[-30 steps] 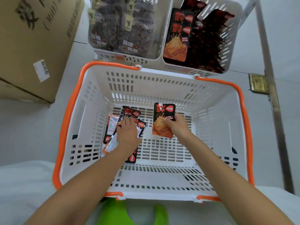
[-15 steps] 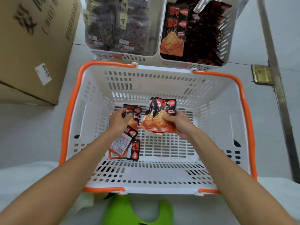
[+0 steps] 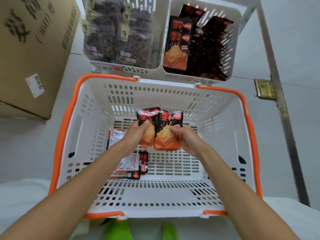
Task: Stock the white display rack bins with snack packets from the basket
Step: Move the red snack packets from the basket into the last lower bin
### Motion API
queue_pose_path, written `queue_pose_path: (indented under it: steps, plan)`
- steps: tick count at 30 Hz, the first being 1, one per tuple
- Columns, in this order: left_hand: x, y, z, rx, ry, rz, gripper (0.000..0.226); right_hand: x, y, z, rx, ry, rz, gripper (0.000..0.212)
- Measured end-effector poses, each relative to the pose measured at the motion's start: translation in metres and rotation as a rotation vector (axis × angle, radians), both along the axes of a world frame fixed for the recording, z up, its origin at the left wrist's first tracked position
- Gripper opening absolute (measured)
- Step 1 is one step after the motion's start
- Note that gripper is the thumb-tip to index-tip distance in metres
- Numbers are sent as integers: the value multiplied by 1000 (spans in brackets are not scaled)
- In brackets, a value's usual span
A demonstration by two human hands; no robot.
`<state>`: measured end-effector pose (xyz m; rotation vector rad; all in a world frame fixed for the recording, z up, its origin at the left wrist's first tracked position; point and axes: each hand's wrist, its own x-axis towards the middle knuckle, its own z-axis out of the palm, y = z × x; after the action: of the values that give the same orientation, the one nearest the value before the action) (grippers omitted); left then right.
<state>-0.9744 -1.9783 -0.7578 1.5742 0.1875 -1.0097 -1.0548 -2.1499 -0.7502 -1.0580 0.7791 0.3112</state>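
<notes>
A white basket with an orange rim (image 3: pixel 65 129) stands on the floor in front of me. Inside it, my left hand (image 3: pixel 134 134) holds a black-and-orange snack packet (image 3: pixel 147 118) upright. Right beside it, my right hand (image 3: pixel 188 139) grips another such packet (image 3: pixel 168 130), possibly more behind it. The two packets touch side by side above the basket floor. Several more packets (image 3: pixel 133 163) lie on the basket floor under my left forearm. Beyond the basket, the white rack's right bin (image 3: pixel 235 42) holds matching packets (image 3: pixel 178 44); its left bin (image 3: pixel 86 54) holds dark snack bags.
A large cardboard box (image 3: pixel 32 49) stands on the floor at the left. A metal floor rail (image 3: pixel 284 108) with a brass plate (image 3: pixel 264 89) runs along the right. Green shoes (image 3: pixel 119 229) show below the basket's near edge.
My left hand lifted a packet from the pile on the basket floor and brought it right, against the packets in my right hand. The view shifted slightly closer.
</notes>
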Motion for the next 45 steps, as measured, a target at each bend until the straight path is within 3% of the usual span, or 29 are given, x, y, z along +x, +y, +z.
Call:
queue_pose_path:
  steps: [2,3,4,7,12,15,19,24,26,29,32,34,38,45]
  plan:
    - [-10,-12,27,-87,-35,-166,37,6,10,8,11,-76,-51,31]
    - [-12,-18,33,-79,-133,-200,29,9,13,14,12,-113,-63,36]
    - [-11,-22,39,-64,-231,-190,23,11,13,22,1,-144,-67,39]
    - [1,-33,56,-18,-435,-115,45,24,2,51,-83,-194,-46,41]
    - [33,-70,99,-129,-576,87,28,54,-20,95,-185,-364,8,49]
    - [68,-100,113,-12,-807,-72,58,69,-55,113,-317,-427,-125,62]
    - [121,-136,104,178,-1055,-293,67,97,-122,124,-547,-390,-304,42]
    - [168,-164,81,492,-1212,-573,105,165,-171,117,-651,-391,-346,41]
    - [179,-168,69,580,-1249,-653,116,192,-170,105,-800,-374,-259,46]
    - [185,-171,48,596,-1196,-677,122,210,-154,71,-1067,-289,-46,82]
    - [184,-171,35,606,-1165,-690,124,203,-145,54,-1102,-230,-12,99]
    - [185,-169,32,571,-1164,-680,124,199,-149,46,-1090,-243,-5,99]
    - [191,-167,30,523,-1197,-703,122,200,-150,45,-1171,-281,4,81]
    - [200,-170,31,560,-1229,-709,116,196,-157,46,-1033,-243,-25,81]
